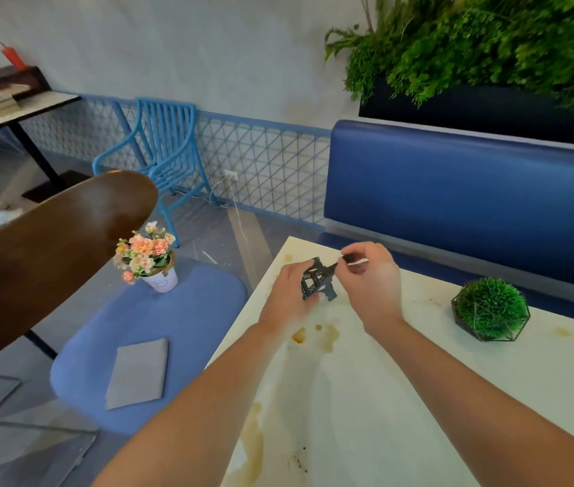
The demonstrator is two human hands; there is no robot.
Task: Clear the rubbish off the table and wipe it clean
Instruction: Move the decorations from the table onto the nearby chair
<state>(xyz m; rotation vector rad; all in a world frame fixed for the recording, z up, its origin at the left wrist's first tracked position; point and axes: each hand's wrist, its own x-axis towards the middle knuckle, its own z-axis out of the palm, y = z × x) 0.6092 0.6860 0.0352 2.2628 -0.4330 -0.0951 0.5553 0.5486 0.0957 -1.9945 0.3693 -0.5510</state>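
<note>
The cream table [366,398] carries brown spill stains [317,333] near its left side and more along its front left edge. Over the far left corner my left hand [291,293] grips a small black lattice tower ornament [315,279]. My right hand [371,277] pinches the ornament's thin top between thumb and fingers. A grey folded cloth [138,374] lies on the blue chair seat [145,346] to the left of the table. A pot of pink and orange flowers [148,258] stands at the back of that seat.
A green ball plant in a black wire frame [491,311] sits on the table at the right. A blue bench [465,202] runs behind the table under a planter of greenery. A brown chair back [43,254] rises at the left. A blue metal chair [159,152] stands by the wall.
</note>
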